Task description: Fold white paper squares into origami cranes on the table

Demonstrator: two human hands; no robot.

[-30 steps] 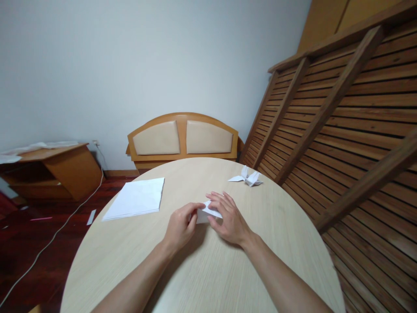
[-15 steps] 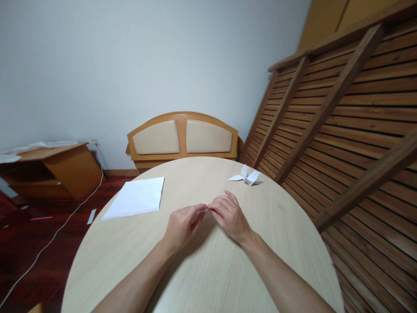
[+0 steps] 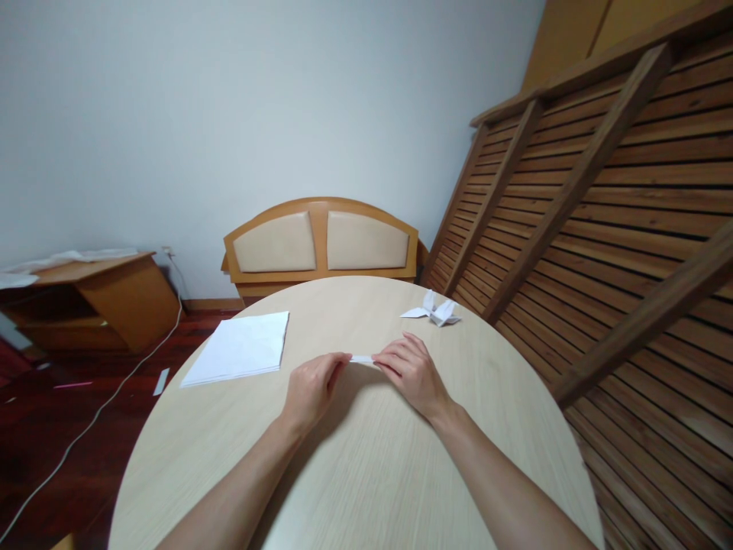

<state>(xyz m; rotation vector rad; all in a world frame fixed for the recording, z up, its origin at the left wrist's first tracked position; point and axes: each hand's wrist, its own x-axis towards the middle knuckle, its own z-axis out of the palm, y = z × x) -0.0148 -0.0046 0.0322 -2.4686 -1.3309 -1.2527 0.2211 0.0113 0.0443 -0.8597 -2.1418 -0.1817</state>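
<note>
A small folded piece of white paper [image 3: 361, 359] is stretched between my two hands, above the middle of the round table [image 3: 366, 473]. My left hand [image 3: 314, 386] pinches its left end, and my right hand [image 3: 409, 373] pinches the right end between thumb and fingers. Only a narrow strip of the paper shows; my fingers cover both ends. Beyond my right hand, near the far right edge, rests a folded white paper crane [image 3: 438, 312]. To the left of my left hand lies a stack of white paper sheets [image 3: 240, 345].
A slatted wooden frame [image 3: 630, 229] leans along the table's right side. Past the far edge stands a padded headboard [image 3: 321, 238]. A low wooden cabinet [image 3: 129, 302] is at the left, with a white cable [image 3: 106, 409] running over the dark floor.
My hands have moved apart, my left hand a little to the left, so that the folded paper now shows between them. The crane and the paper stack stay where they were.
</note>
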